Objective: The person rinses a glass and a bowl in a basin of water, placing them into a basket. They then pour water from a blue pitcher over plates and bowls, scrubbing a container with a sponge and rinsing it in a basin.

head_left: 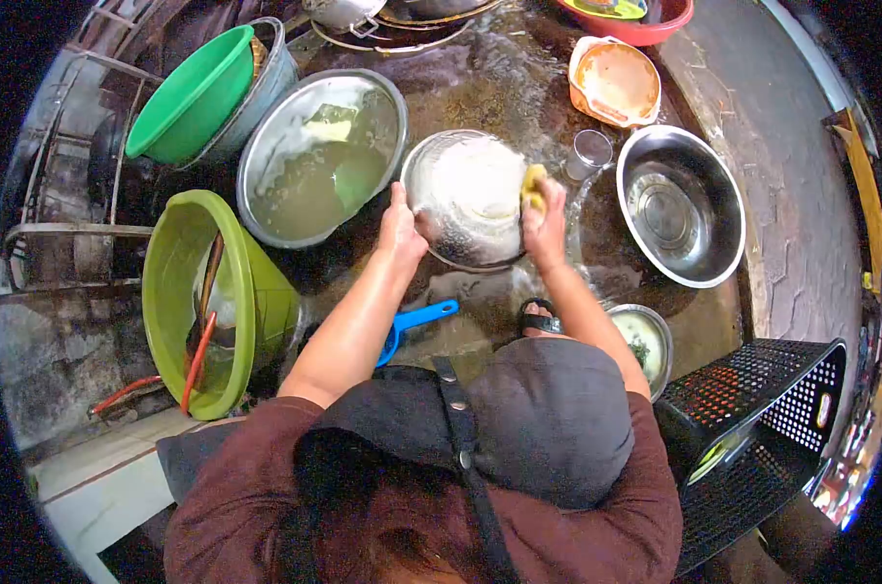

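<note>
An upturned metal bowl, wet and covered with white suds, is in front of me. My left hand grips its left edge, thumb up along the side. At its right side my right hand is closed around a yellow sponge, which touches the bowl. Left of the bowl stands a large metal basin of cloudy water. An empty steel basin lies to the right, beyond a clear cup.
Around me are a green tub, a lime bucket holding long handles, a blue dipper, a small bowl of cloudy liquid, a black crate, an orange basket, a red basin and metal pots.
</note>
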`<control>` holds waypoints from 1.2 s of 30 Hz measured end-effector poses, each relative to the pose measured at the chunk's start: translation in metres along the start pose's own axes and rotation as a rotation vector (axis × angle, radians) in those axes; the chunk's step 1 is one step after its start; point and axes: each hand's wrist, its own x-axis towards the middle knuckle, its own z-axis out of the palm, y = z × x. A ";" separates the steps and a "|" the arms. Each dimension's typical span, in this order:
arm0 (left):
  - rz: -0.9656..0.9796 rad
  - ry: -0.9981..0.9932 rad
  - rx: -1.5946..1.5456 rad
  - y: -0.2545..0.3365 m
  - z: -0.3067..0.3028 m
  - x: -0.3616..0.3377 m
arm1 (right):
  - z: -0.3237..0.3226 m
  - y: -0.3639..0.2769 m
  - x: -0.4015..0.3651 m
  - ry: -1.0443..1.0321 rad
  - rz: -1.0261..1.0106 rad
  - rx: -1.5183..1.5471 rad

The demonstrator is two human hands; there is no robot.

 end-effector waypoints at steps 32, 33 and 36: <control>1.216 -0.985 1.699 -0.064 -0.030 0.025 | -0.039 0.033 -0.002 0.077 0.752 0.409; 1.205 -0.986 1.697 -0.067 -0.041 0.025 | -0.040 0.033 -0.002 0.176 0.579 0.153; 1.149 -1.263 1.832 -0.082 -0.062 0.014 | -0.021 0.020 -0.013 -0.272 0.377 -0.093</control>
